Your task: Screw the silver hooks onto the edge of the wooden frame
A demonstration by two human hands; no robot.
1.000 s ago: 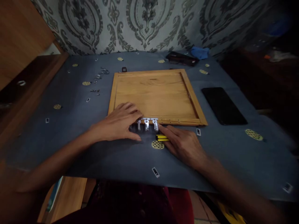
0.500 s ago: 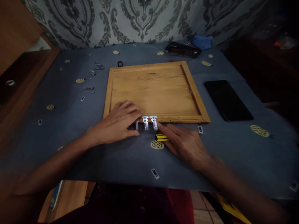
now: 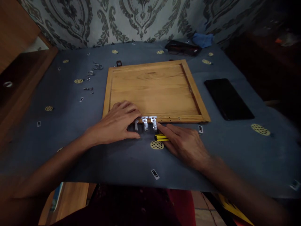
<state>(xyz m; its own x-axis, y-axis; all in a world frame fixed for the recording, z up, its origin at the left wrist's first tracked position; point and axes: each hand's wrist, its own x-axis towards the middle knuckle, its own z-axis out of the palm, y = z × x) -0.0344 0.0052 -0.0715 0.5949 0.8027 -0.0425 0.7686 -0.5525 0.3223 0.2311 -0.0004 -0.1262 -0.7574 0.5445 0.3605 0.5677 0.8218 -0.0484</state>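
A wooden framed panel (image 3: 150,84) lies flat, and several silver metal hooks (image 3: 145,123) sit along its near edge. My left hand (image 3: 119,124) rests over that edge at the left of the hooks. Its fingers lie on the frame and partly cover the leftmost hook, with the thumb stretched out apart below. In my right hand (image 3: 184,141) is a tool with a yellow-and-black handle (image 3: 161,137); its other end is hidden by the palm. The right index fingertip touches the rightmost hook. Small dark holes show in the frame to the right of the hooks.
Loose hooks (image 3: 97,66) and small screws (image 3: 87,88) lie on the blue-grey cloth (image 3: 117,163) left of the panel. On the right is a black phone (image 3: 229,99). Dark glasses (image 3: 183,48) and a blue cloth (image 3: 203,40) lie at the back, before a patterned curtain (image 3: 141,18).
The whole view has shifted slightly, so everything appears a little further left. Against the panel and hooks, both hands look almost unmoved.
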